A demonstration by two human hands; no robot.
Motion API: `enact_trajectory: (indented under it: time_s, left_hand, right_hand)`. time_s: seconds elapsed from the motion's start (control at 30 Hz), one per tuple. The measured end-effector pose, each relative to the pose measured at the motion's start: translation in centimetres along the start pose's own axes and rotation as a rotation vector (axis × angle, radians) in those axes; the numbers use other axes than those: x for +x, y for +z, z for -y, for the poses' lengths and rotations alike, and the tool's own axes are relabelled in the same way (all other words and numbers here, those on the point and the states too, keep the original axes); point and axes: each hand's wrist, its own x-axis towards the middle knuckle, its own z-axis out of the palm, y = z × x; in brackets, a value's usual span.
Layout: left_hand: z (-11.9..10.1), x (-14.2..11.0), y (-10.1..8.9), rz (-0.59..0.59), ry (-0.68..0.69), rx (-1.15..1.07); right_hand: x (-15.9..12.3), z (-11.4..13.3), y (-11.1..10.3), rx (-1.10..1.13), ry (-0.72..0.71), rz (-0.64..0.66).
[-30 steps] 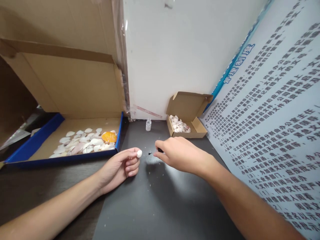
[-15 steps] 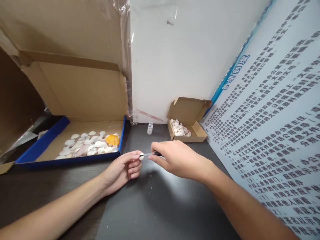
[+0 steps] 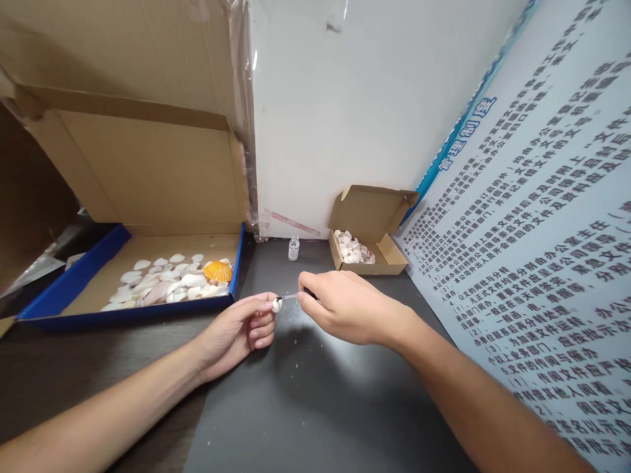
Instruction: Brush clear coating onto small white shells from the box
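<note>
My left hand (image 3: 249,322) pinches a small white seashell (image 3: 277,305) between thumb and fingertips, above the dark table. From the right, my right hand (image 3: 340,303) grips a small brush (image 3: 290,297) by its black handle, which the fingers mostly cover. Its thin pale stem points left, and the dark tip touches the shell or lies right against it. Behind the hands stands a little clear bottle (image 3: 294,249) with a label.
A blue-edged cardboard box (image 3: 64,304) at left holds white shells (image 3: 170,282) and one orange scallop shell (image 3: 217,270). At back right, a smaller cardboard box (image 3: 394,259) contains more shells (image 3: 351,247). White crumbs dot the grey mat (image 3: 276,420). A printed board (image 3: 542,230) borders the right.
The whole view has shifted slightly, so boxes and bottle appear a little higher and further left. Both hands keep their grip, and the shell is turned slightly against the brush tip.
</note>
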Motion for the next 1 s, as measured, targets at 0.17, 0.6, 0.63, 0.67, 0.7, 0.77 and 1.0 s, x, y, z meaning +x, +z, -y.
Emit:
enact_trajectory:
  time_s: [0.17,0.6,0.63,0.67,0.7,0.77,1.0]
  left_hand:
    - [0.33,-0.17,0.09,0.003,0.022,0.087]
    - [0.39,-0.26,0.18,0.015,0.024,0.149]
    - [0.38,-0.28,0.16,0.016,0.024,0.147]
    - [0.36,-0.29,0.15,0.017,0.026,0.147]
    - [0.33,-0.30,0.16,0.018,0.029,0.146]
    - [0.28,-0.31,0.20,0.019,0.035,0.148]
    - [0.28,-0.31,0.26,0.016,0.024,0.135]
  right_hand:
    - [-0.16,-0.22,-0.20,-0.025,0.023,0.032]
    - [-0.46,0.26,-0.35,0.003,-0.057,0.033]
    - [-0.46,0.30,-0.37,-0.012,-0.049,0.031]
    - [-0.45,0.30,-0.38,-0.037,-0.026,0.030]
    - [-0.43,0.27,-0.39,-0.062,0.004,0.030]
    - [-0.41,0.13,-0.45,-0.079,0.046,0.030]
    - [-0.50,-0.38,-0.49,0.155,-0.006,0.055]
